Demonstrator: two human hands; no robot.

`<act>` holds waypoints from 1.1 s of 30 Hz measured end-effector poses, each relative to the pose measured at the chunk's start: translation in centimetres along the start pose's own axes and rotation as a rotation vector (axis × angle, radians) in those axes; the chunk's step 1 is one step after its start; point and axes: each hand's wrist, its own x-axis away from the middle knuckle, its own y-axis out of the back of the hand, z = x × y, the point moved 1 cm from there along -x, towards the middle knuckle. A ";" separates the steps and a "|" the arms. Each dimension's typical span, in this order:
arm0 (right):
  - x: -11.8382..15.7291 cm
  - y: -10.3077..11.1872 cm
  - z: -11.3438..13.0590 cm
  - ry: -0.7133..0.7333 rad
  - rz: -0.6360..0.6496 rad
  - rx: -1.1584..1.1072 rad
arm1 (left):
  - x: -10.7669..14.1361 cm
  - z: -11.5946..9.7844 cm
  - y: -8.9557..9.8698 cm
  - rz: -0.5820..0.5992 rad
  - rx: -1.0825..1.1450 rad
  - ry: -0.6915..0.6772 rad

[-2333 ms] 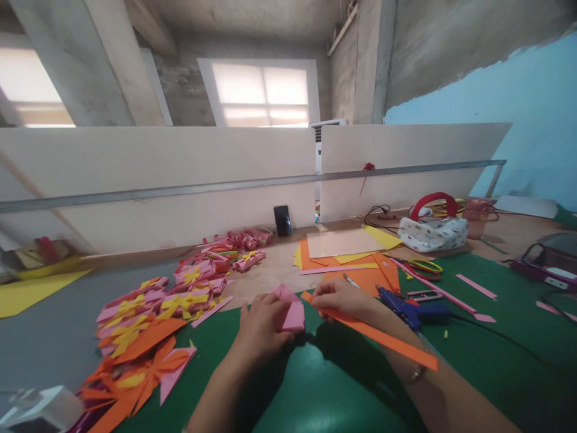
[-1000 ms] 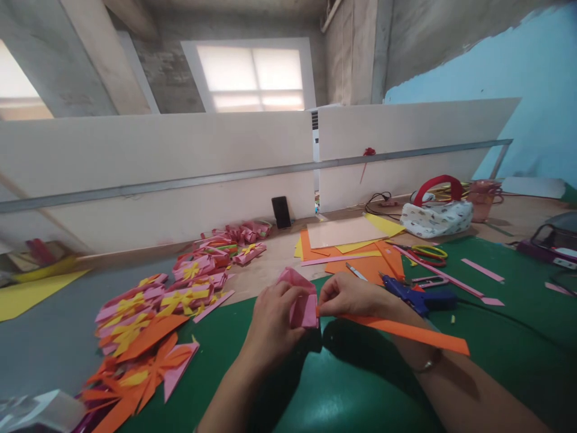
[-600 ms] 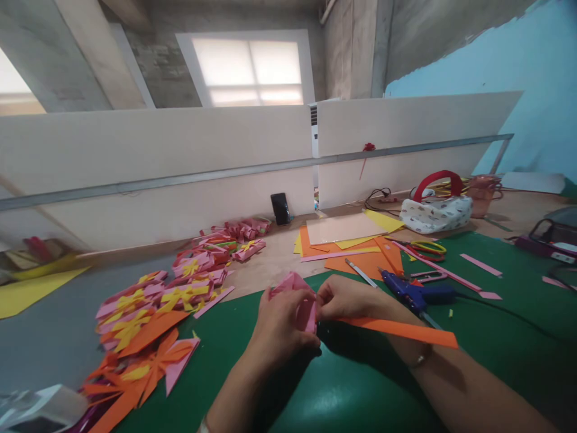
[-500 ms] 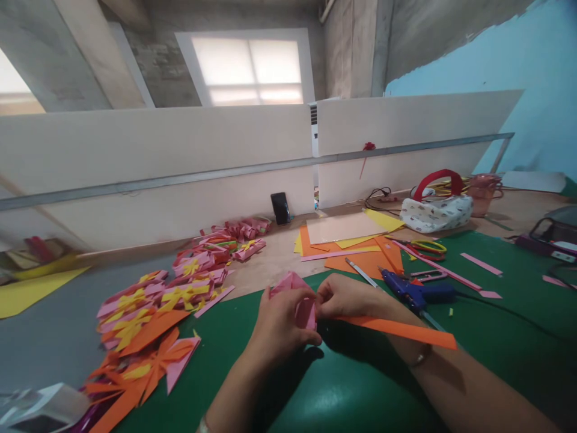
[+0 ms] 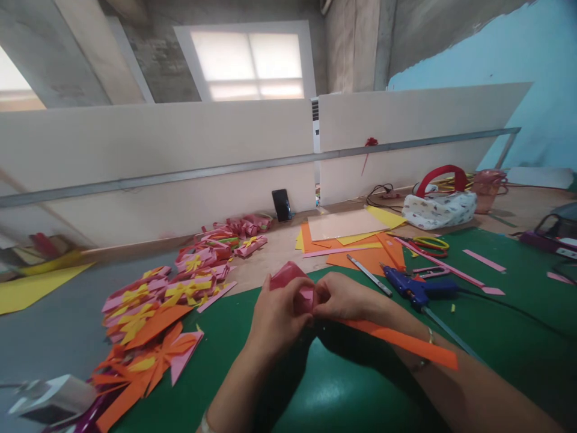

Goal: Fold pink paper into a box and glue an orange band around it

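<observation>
My left hand (image 5: 276, 314) is closed around a folded pink paper piece (image 5: 288, 274) above the green mat (image 5: 324, 385). Thumb and fingers of my right hand (image 5: 339, 297) pinch an orange paper strip (image 5: 403, 341) against the near side of that piece. The strip's long free end slants down to the right, over my right forearm. Fingers hide the spot where strip and pink paper meet. Just right of my right hand lie a silver pen (image 5: 368, 275) and a blue glue gun (image 5: 417, 287) with its glue stick sticking out behind.
Folded pink paper pieces with yellow flowers (image 5: 187, 291) are heaped on the left, with orange paper flowers (image 5: 157, 355) nearer. Coloured sheets (image 5: 345, 225), scissors (image 5: 430, 245) and pink strips (image 5: 484, 260) lie right. A phone (image 5: 282, 205) leans on the back panel, left of a white bag (image 5: 439, 210).
The pink paper piece has turned in my left hand and shows a different face. My right hand has shifted slightly against it, keeping its pinch on the orange strip.
</observation>
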 end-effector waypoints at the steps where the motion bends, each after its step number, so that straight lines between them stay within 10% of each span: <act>1: 0.0 0.0 0.0 0.018 -0.016 0.022 | 0.0 0.0 0.0 -0.008 -0.005 -0.021; 11: -0.3 0.2 0.3 0.163 -0.166 0.075 | -0.1 -0.4 0.4 -0.200 -0.137 -0.083; 22: -0.2 0.1 0.3 0.179 -0.158 0.042 | 0.3 -0.8 0.4 -0.162 -0.231 -0.166; 27: 0.1 1.8 0.2 0.146 -0.072 -0.372 | 0.3 -1.4 1.6 -0.388 0.030 -0.066; 33: -0.3 1.3 0.5 0.277 -0.429 -0.391 | 0.2 -1.0 1.8 -0.698 0.760 0.281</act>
